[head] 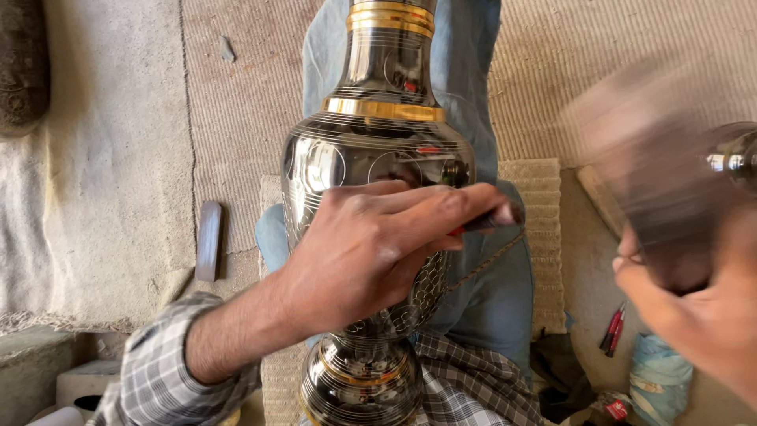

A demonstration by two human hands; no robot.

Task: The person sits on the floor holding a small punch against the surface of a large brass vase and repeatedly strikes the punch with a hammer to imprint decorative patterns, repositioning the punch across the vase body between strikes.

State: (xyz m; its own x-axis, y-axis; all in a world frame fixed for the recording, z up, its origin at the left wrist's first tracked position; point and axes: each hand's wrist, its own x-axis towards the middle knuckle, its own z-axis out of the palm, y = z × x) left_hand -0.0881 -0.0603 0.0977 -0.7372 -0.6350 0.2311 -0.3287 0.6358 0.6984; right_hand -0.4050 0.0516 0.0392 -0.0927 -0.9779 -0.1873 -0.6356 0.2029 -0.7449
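Resting lengthwise on the person's lap, a large dark metal vase [378,158] with gold bands and fine engraved lines runs from its foot near the camera to its neck at the top of the view, over blue trousers [481,300] and a woven mat [544,205]. Across its belly lies the left hand [378,244], fingers closed together around a thin dark tool [493,221] whose tip points right, just beside the vase's side. A checked sleeve [165,379] covers that arm. At the right edge the right hand [702,308] is clamped on a blurred wooden mallet [654,166], raised well apart from the vase. On the pale floor cloth to the left lies a small dark bar [209,241]. Two small red-handled tools [613,327] lie at lower right.
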